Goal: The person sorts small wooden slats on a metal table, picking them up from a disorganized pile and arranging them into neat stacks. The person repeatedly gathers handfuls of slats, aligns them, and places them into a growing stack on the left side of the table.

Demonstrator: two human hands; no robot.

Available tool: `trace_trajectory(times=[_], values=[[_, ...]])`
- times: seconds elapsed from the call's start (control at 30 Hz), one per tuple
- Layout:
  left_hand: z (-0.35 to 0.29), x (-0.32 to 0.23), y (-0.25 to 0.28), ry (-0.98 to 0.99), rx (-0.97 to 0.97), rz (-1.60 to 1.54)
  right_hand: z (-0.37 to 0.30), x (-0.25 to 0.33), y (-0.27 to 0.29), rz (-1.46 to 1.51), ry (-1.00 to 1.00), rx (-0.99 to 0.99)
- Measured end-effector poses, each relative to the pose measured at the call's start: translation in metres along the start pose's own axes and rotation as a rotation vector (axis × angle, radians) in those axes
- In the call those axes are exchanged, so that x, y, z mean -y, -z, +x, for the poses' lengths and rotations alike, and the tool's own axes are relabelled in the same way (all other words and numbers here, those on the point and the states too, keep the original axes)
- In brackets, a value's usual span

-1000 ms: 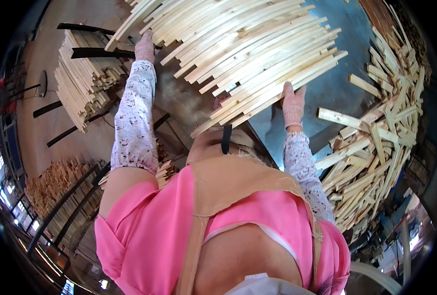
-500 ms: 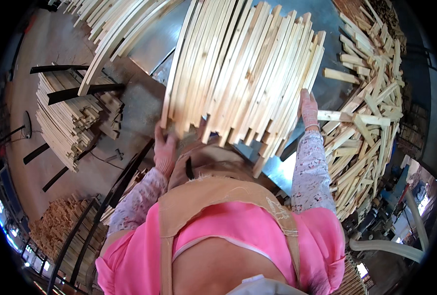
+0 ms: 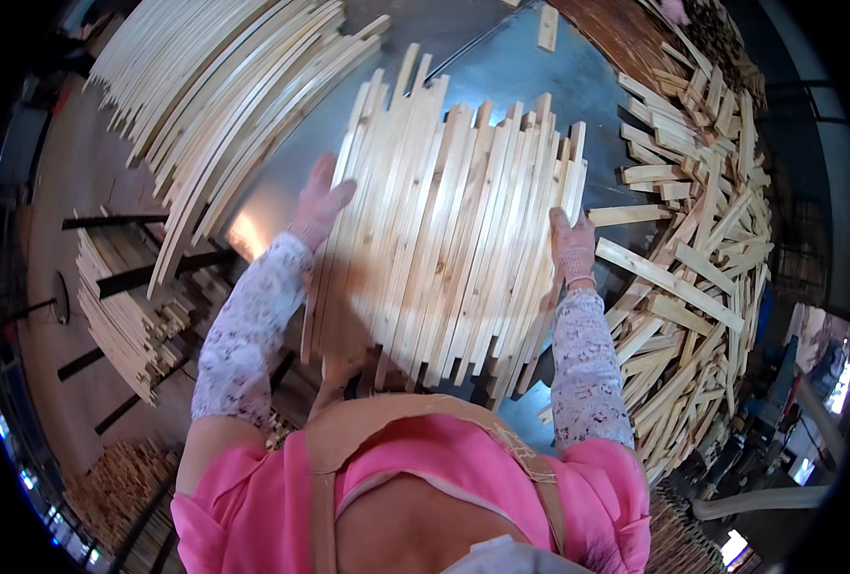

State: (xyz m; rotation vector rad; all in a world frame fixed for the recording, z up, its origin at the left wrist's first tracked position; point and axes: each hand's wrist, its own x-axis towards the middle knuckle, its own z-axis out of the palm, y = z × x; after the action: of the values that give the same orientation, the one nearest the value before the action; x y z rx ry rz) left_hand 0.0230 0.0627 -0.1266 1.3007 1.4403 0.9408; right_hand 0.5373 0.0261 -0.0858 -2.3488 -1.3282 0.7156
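A wide row of pale wooden strips (image 3: pixel 434 239) lies side by side in front of me, their ends uneven at both far and near sides. Along its left edge my gloved left hand (image 3: pixel 321 203) grips the outer strips, thumb toward the top face. My gloved right hand (image 3: pixel 574 247) clasps the opposite edge, thumb on top and fingers down the side. The row is squeezed between the two hands, its near ends close to my tan apron (image 3: pixel 396 416). The undersides of the strips and some fingertips are hidden.
Long strips (image 3: pixel 224 86) lie on the metal table (image 3: pixel 501 62) at far left. A big jumbled heap of short wood pieces (image 3: pixel 702 258) covers the right side. Stacked strips (image 3: pixel 123 301) sit on dark bars at left. One loose piece (image 3: pixel 547 29) lies at the far edge.
The row of strips has come nearer to my body. My left hand has shifted from its near left corner to farther up the left edge; my right hand has stayed on the right edge.
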Motion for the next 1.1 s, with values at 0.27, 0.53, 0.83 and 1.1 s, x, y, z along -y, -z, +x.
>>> trace_trajectory(times=[0.27, 0.53, 0.83, 1.1], values=[[0.03, -0.056, -0.002, 0.345, 0.212, -0.132, 0.004, -0.003, 0.018, 0.657, -0.075, 0.311], [0.02, -0.046, -0.003, 0.423, 0.207, -0.316, -0.004, -0.015, 0.028, 0.832, -0.102, 0.311], [0.026, -0.129, 0.011, 0.192, 0.216, -0.452, -0.03, 0.052, 0.121, 1.036, 0.095, 0.184], [0.079, -0.307, 0.055, -0.281, 0.337, -0.512, -0.042, 0.141, 0.271, 0.835, 0.604, -0.225]])
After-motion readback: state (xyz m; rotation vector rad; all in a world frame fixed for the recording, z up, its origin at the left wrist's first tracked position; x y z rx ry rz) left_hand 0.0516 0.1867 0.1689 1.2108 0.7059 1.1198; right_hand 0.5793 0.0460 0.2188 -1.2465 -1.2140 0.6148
